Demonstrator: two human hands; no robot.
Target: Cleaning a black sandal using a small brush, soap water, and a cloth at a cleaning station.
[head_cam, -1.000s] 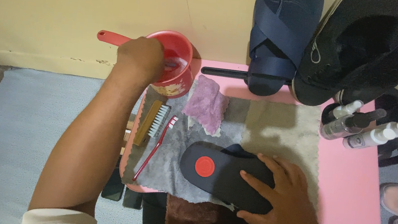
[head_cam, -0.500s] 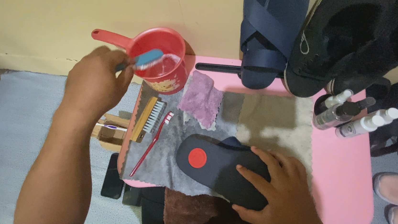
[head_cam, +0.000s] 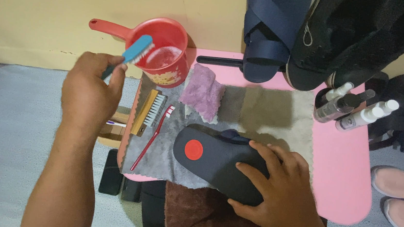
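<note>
- Lifting out of the red dipper (head_cam: 166,52) now: the left hand (head_cam: 89,94) has the blue brush (head_cam: 131,56) clear of the water, where a second ago it was down inside the cup. Bristles look wet, so I'd guess the brush is loaded and on its way to the shoe.
- Left hand's fingers are clamped round the brush handle, bristle end up and to the right, just over the dipper's rim.
- Right hand (head_cam: 278,191) is flat with fingers spread, pressing down on the black sandal (head_cam: 217,161), and it hasn't budged.
- Sandal lies sole-up on the grey cloth (head_cam: 261,109) on the pink table (head_cam: 347,175). Long axis runs left to right, tilted a bit down toward the right; the end with the red dot points left, the other end sits under the palm.
- Beside it: a wooden brush (head_cam: 150,106), a red toothbrush (head_cam: 153,136), a purple cloth (head_cam: 205,92), and spray bottles (head_cam: 353,109) at the right.
</note>
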